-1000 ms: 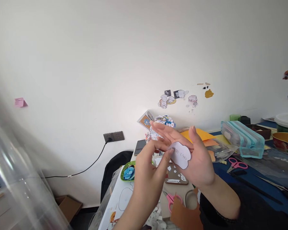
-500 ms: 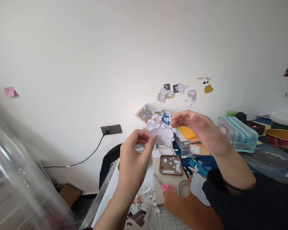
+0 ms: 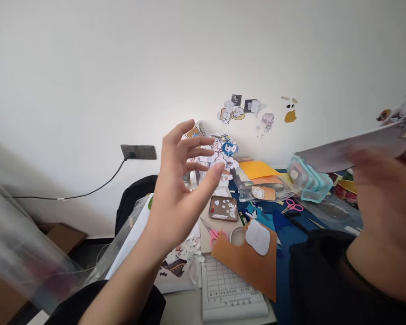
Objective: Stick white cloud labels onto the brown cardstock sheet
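Observation:
My left hand (image 3: 177,189) is raised over the table with its fingers spread and nothing in them. Behind its fingertips are paper character cutouts (image 3: 228,146) against the wall. On the right, my right hand (image 3: 382,194) grips a pale paper cutout (image 3: 328,153), which is tilted nearly edge-on and blurred by motion. Part of that hand is cut off by the frame's edge. Below lies brown paper (image 3: 253,266) with a white cutout (image 3: 258,237) on it. A small brown tray (image 3: 219,216) holds little cutouts beside pink-handled scissors (image 3: 216,234).
Yellow paper (image 3: 259,169) and a clear bag (image 3: 245,194) lie near the wall. Behind the held paper stands a teal-edged clear case (image 3: 316,187). Another pair of pink scissors (image 3: 294,206) rests on the blue surface. A printed grid sheet (image 3: 230,293) and paper scraps are in front.
The pale cutout has passed from my left hand to my right, which has moved far right with it. My left hand has opened. The view has shifted.

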Available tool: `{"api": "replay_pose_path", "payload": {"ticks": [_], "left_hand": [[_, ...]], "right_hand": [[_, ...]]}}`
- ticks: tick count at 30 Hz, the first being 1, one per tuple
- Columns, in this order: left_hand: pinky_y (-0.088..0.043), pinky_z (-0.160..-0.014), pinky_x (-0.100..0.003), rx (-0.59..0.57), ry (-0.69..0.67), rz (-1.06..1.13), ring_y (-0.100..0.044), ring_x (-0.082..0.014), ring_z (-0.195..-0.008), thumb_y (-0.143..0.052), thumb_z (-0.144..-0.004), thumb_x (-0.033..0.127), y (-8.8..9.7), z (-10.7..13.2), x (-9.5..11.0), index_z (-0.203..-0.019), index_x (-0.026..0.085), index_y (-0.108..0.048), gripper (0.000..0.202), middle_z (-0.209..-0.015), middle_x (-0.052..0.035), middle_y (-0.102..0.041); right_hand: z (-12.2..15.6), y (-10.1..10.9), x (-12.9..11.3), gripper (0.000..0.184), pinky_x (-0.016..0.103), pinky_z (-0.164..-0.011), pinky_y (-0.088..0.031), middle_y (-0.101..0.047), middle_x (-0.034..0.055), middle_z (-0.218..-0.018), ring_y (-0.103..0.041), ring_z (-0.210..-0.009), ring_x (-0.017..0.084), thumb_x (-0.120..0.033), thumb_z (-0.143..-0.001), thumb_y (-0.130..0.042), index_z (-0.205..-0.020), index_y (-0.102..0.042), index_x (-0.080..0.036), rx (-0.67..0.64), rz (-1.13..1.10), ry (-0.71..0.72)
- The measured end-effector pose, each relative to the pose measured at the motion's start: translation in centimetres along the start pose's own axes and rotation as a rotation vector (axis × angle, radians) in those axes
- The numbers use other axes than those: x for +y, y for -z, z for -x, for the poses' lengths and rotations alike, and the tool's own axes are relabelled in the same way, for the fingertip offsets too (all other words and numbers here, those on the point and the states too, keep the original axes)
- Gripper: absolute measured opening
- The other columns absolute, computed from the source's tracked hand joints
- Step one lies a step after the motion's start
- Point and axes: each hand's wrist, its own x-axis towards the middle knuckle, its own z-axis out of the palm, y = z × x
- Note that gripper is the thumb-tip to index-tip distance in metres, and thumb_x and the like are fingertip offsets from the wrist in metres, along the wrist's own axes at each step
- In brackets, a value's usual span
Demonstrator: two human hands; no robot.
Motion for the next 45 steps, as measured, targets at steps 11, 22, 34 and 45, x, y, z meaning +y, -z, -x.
{"api": "replay_pose_path", "payload": {"ticks": [11, 22, 34, 45], "left_hand": [[-0.048, -0.071, -0.031, -0.503, -0.030, -0.537, -0.064, -0.0190, -0.081, -0.047, -0.090, 0.025, -3.5, 1.0, -2.5, -0.095, 0.022, -0.057, 0.012, -0.088, -0.0028, -0.068], [-0.045, -0.077, -0.041, -0.914, 0.190, -0.723, -0.062, -0.0335, -0.094, -0.052, -0.082, 0.023, -9.2, 6.0, -11.7, -0.095, 0.014, -0.060, 0.017, -0.092, -0.0152, -0.069], [-0.044, -0.081, -0.033, -0.839, 0.378, -0.551, -0.068, -0.0207, -0.086, -0.059, -0.077, 0.018, -9.9, 6.7, -11.6, -0.099, 0.020, -0.060, 0.022, -0.088, 0.0003, -0.075], [-0.041, -0.086, -0.040, -0.960, 0.295, -0.630, -0.061, -0.0319, -0.101, -0.080, -0.057, 0.045, -9.4, 6.6, -11.2, -0.097, 0.021, -0.061, 0.050, -0.097, -0.0077, -0.070]], "right_hand": [[7.0, 0.5, 16.9, 0.065, 0.043, -0.091, -0.049, -0.051, 0.0126, -0.131, -0.055, -0.114, 0.025, -0.037, -0.087, -0.057, -0.144, -0.028, -0.028, -0.261, 0.151, -0.297], [9.2, -0.7, 17.0, 0.062, 0.038, -0.081, -0.051, -0.055, 0.0109, -0.121, -0.058, -0.104, 0.023, -0.033, -0.090, -0.052, -0.146, -0.026, -0.028, -0.396, 0.185, -0.243], [8.7, -0.3, 17.2, 0.062, 0.036, -0.080, -0.051, -0.055, 0.0116, -0.115, -0.058, -0.100, 0.022, -0.037, -0.092, -0.048, -0.147, -0.021, -0.024, -0.307, 0.242, -0.252], [8.3, 1.6, 17.3, 0.069, 0.034, -0.065, -0.048, -0.067, 0.0007, -0.077, -0.061, -0.066, 0.021, -0.032, -0.087, -0.051, -0.149, -0.023, -0.029, -0.787, 0.440, -0.332]]}}
